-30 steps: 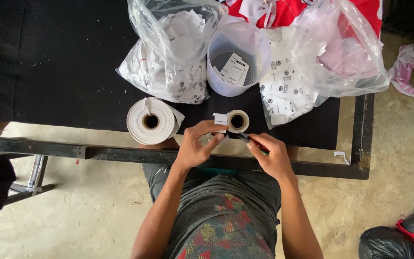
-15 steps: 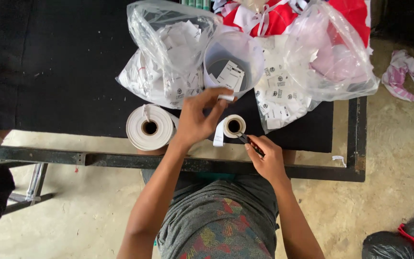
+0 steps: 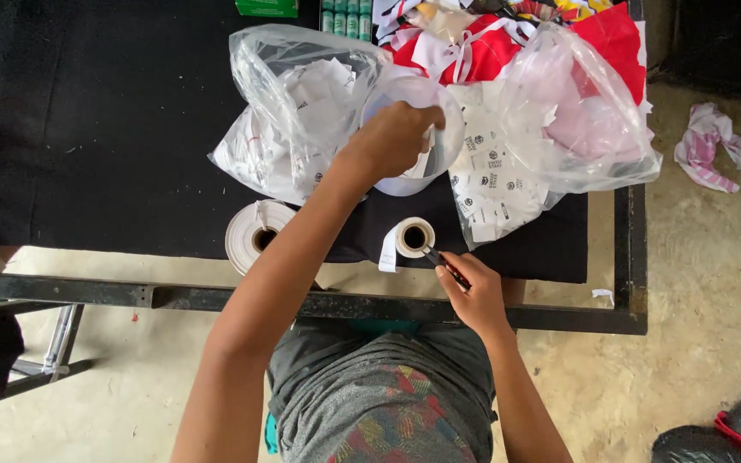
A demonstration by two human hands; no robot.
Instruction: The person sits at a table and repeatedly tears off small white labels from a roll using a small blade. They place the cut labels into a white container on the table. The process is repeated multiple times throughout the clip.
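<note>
So going left to right: a fat white paper roll (image 3: 253, 237) lies flat on the black cloth-covered desk (image 3: 87, 129), hollow core facing up, partly hidden by the forearm. Behind it sits a crinkly clear plastic bag (image 3: 298, 111) stuffed with white paper tags. The left hand (image 3: 396, 137) reaches into a round translucent white tub (image 3: 422, 167), fingers curled at the rim over a tag inside; can't tell how tightly it grips. Near the desk's front edge sits a small white tape roll (image 3: 413, 237), core up too, with a loose strip hanging off its left side. The right hand (image 3: 473, 296) is closed around a slim dark pen-like tool (image 3: 443, 266), which runs diagonally, tip pointing up-left and touching the small roll's rim. Further right, a second glossy plastic bag (image 3: 559, 129) holds more printed tags, with red and white fabric (image 3: 508, 43) behind it.
</note>
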